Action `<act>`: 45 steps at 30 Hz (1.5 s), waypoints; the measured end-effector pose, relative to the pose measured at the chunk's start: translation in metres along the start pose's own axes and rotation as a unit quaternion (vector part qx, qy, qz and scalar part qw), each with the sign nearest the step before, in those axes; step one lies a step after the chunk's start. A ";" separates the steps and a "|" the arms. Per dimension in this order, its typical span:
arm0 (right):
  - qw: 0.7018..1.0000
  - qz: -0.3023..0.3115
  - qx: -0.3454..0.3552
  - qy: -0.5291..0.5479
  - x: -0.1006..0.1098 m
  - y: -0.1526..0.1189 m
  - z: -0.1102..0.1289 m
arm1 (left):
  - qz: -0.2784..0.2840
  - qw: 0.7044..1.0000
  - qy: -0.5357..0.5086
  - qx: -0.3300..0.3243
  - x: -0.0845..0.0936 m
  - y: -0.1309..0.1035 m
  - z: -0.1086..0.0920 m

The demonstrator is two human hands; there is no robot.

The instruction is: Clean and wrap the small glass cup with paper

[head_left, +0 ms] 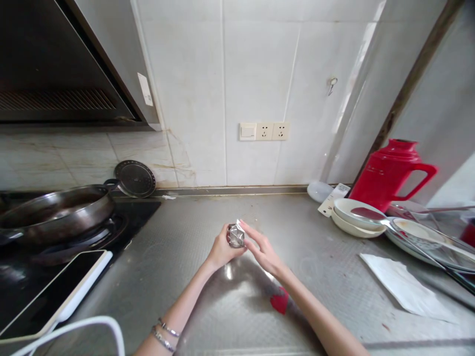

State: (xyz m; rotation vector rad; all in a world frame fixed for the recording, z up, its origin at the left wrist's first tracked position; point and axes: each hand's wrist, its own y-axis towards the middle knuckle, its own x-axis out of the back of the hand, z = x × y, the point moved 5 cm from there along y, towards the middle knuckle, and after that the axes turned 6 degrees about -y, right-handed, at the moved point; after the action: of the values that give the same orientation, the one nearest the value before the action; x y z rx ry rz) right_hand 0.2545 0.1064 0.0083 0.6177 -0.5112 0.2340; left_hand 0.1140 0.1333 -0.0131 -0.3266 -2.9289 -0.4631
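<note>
My left hand [218, 251] is wrapped round a small clear faceted glass [236, 236], held above the steel counter. The glass has one patterned end turned up toward me, and its lower part is hidden. On its right side, the fingers of my right hand [265, 251] are pressed against the glass. A bit of white tissue [238, 224] shows at those fingertips, and more white peeks out below the palm. Most of the tissue is covered by the hand.
A pan [92, 200] stands on the stove at left, near a phone [55, 291] with a white cable [92, 320]. Stacked bowls [352, 228], a red thermos [386, 170] and a flat white napkin [403, 284] are at right. A red patch [279, 300] shows by my right forearm.
</note>
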 end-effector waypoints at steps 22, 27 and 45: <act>0.995 0.007 0.048 -0.083 -0.002 0.002 0.004 | 0.052 0.995 0.073 -0.042 -0.014 -0.007 -0.004; 0.998 -0.027 0.033 -0.040 0.005 0.003 0.005 | 0.054 0.995 0.072 -0.043 -0.015 -0.007 -0.009; 0.986 0.010 0.103 -0.131 -0.006 -0.002 0.014 | 0.046 0.998 -0.035 -0.006 -0.009 -0.001 0.001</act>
State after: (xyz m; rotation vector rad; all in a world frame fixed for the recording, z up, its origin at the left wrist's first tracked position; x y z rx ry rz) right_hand 0.2450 0.0959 0.0145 0.8505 -0.7523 0.2278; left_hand 0.1221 0.1315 -0.0158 -0.4863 -2.9635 -0.4664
